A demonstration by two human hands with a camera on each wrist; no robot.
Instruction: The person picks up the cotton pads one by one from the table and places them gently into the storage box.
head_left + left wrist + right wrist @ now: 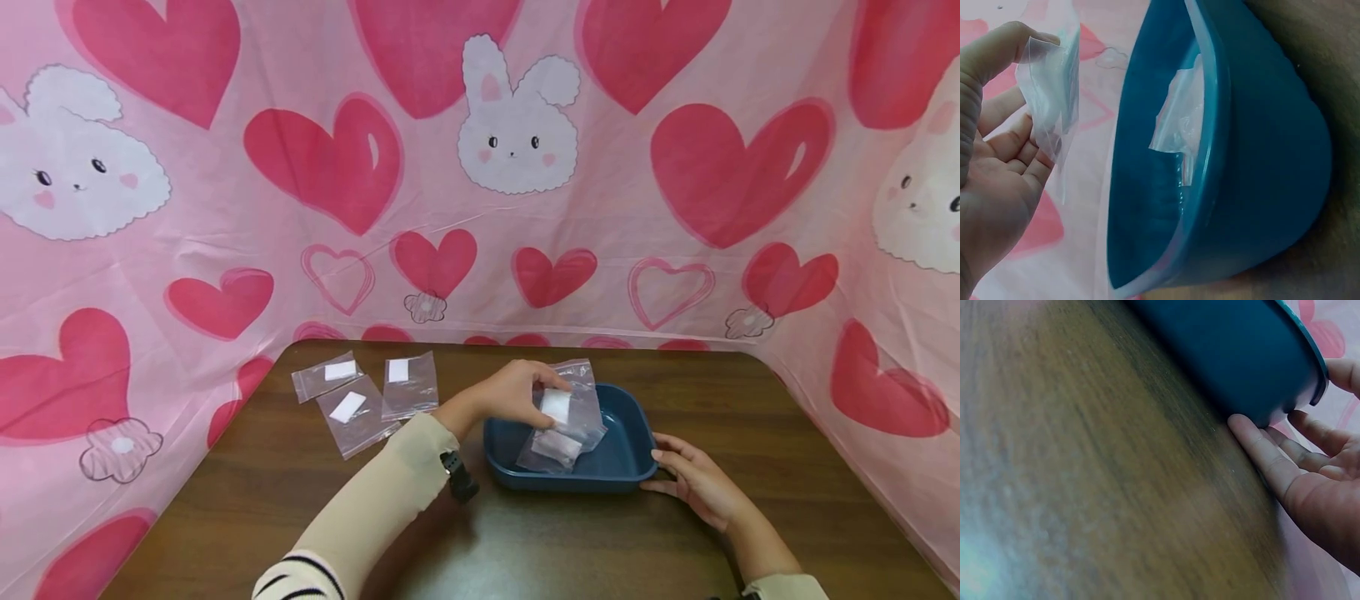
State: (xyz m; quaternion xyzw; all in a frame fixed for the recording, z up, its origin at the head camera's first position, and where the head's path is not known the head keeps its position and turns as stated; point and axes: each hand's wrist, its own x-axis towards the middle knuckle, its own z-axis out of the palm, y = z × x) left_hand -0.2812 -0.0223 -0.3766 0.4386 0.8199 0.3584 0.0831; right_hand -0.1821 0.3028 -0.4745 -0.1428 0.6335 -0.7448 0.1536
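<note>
In the head view, my left hand (517, 392) pinches a clear zip bag (585, 392) with a white piece inside, held above the blue bin (637, 425). The left wrist view shows this bag (1054, 94) between thumb and fingers, beside the bin's wall (1260, 144). Another small bag (555, 448) with a pale piece lies in the bin. At the bin's right end, my right hand (697, 483) touches the outside with spread, fairly straight fingers. The right wrist view has those fingers (1266, 453) against the bin's lower edge and rim.
Left on the brown wooden table (585, 550) lie several flat zip bags, among them one upper-left bag (311, 382), one lower bag (367, 421) and one right bag (412, 396), each with a white piece. A pink heart-and-rabbit cloth (480, 217) hangs behind and at both sides.
</note>
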